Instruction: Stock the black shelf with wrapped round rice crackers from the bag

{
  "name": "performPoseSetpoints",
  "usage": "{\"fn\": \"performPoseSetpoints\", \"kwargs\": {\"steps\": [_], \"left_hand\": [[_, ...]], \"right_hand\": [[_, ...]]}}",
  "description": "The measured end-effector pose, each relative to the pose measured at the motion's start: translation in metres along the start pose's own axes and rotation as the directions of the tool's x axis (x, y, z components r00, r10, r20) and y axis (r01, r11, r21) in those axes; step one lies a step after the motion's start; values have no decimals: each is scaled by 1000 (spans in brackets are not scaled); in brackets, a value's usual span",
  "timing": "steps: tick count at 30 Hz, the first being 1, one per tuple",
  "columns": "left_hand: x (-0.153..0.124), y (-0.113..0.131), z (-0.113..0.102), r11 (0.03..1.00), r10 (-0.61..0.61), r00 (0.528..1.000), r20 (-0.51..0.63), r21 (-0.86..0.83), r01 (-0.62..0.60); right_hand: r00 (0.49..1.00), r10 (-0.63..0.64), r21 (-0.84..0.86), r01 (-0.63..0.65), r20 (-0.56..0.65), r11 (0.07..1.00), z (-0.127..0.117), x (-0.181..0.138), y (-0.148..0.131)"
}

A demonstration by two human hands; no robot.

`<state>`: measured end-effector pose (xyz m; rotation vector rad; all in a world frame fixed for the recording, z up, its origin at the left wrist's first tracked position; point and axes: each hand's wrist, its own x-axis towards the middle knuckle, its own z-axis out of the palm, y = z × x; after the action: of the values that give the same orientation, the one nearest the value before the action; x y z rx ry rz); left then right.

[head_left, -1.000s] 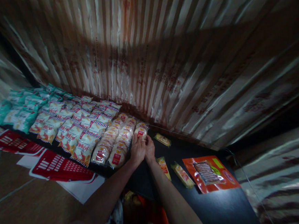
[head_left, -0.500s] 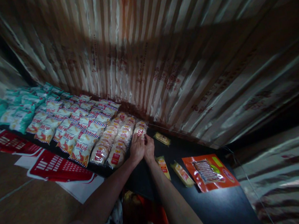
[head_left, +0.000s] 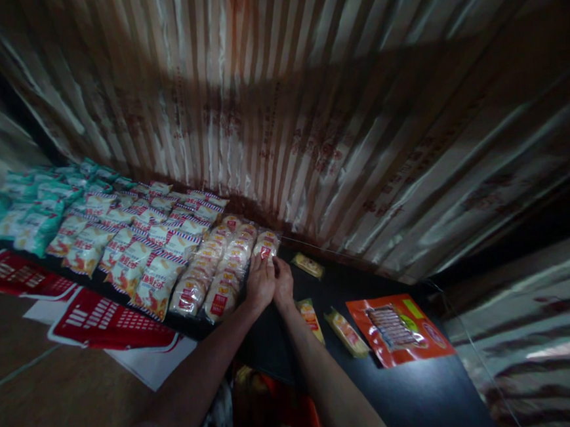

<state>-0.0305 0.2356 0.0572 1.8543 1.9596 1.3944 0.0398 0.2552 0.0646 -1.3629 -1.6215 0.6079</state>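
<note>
My left hand (head_left: 260,284) and my right hand (head_left: 284,283) are pressed side by side on a black shelf (head_left: 417,394), right at the near end of a row of clear bread packets with red labels (head_left: 267,244). The left fingers lie flat on the nearest packets; the right fingers rest beside them. Neither hand is seen lifting anything. More rows of these bread packets (head_left: 205,272) run to the left.
Left of the bread lie rows of striped snack bags (head_left: 141,264) and teal bags (head_left: 33,213). To the right lie small yellow packets (head_left: 309,265) (head_left: 346,332) and an orange sausage pack (head_left: 397,328). Red signs (head_left: 105,316) hang below. A striped curtain (head_left: 306,106) backs the shelf.
The hands stay together at the bread row's end and barely shift. The view has drifted slightly.
</note>
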Motion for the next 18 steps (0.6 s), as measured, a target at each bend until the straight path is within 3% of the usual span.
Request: {"fn": "performPoseSetpoints", "kwargs": {"steps": [6, 18], "left_hand": [[0, 4, -5, 1000, 6, 999, 48, -12, -6], [-14, 27, -33, 988, -117, 990, 81, -93, 124]], "right_hand": [[1000, 8, 7, -8, -12, 1000, 1, -2, 2], [1000, 14, 15, -14, -23, 1000, -10, -23, -12]]}}
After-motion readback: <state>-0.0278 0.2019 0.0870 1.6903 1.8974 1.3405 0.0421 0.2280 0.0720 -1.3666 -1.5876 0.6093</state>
